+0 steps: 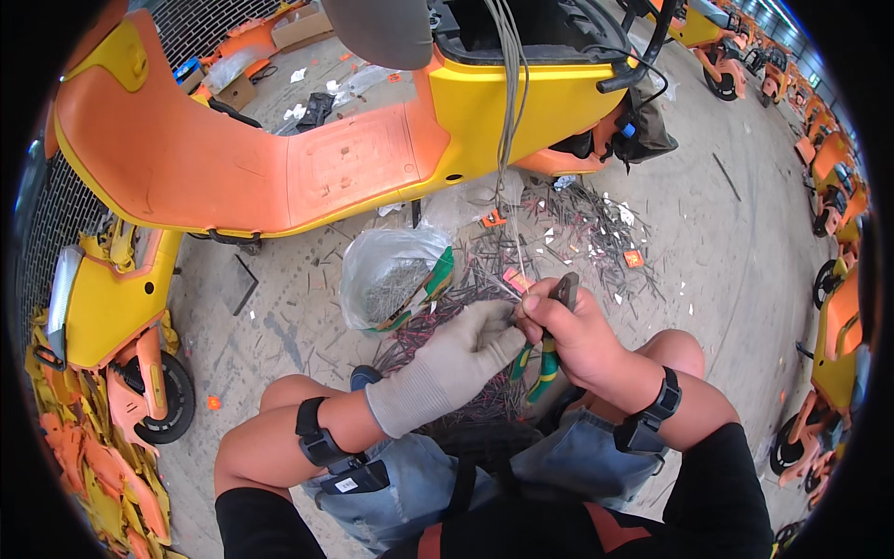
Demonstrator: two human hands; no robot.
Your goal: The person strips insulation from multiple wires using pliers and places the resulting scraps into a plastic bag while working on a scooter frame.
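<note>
My left hand (pixel 470 349), in a grey knitted glove, is closed with its fingertips pinched on thin grey wires. My bare right hand (pixel 587 340) is wrapped around a pair of pliers (pixel 543 374) with green and yellow handles; the dark metal head sticks up past the thumb. Both hands meet in front of my knees, fingertips nearly touching. A bundle of grey wires (pixel 509 102) hangs over the yellow and orange scooter body (pixel 363 158) and runs down to my fingers. A small pinkish-red piece (pixel 517 279) shows beside the wire ends. The exact pinch point is hidden.
A clear plastic bag (pixel 358 279) holding cut bits sits left of my hands. Clipped wire pieces (pixel 596 233) litter the concrete floor. Discarded yellow and orange panels (pixel 102 475) pile up at the left. More scooters (pixel 833 317) line the right side.
</note>
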